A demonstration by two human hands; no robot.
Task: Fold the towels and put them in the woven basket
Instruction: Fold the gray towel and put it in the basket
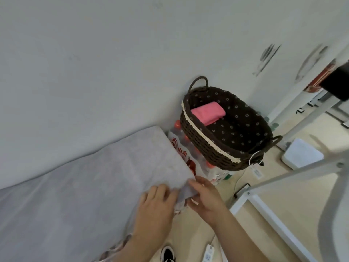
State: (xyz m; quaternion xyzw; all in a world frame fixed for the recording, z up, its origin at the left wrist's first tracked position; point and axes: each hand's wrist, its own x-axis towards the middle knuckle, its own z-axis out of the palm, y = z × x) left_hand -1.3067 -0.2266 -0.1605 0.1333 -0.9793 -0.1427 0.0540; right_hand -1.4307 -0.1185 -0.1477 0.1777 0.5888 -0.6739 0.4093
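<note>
bed point(117, 246): right hand point(205, 197) pinches grey towel point(94, 176) corner

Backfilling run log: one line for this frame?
grey towel: spread flat | left hand: rests on it | right hand: pinches corner | pink towel: folded in woven basket

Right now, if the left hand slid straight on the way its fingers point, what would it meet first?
Probably the right hand, pinching the corner of the grey towel just ahead of the left hand; depth is unclear.

Our left hand point(156, 203) lies flat, fingers point(162, 190) straight, on the grey towel point(113, 176). Our right hand point(205, 199) pinches its near corner, bare forearms converging.
</note>
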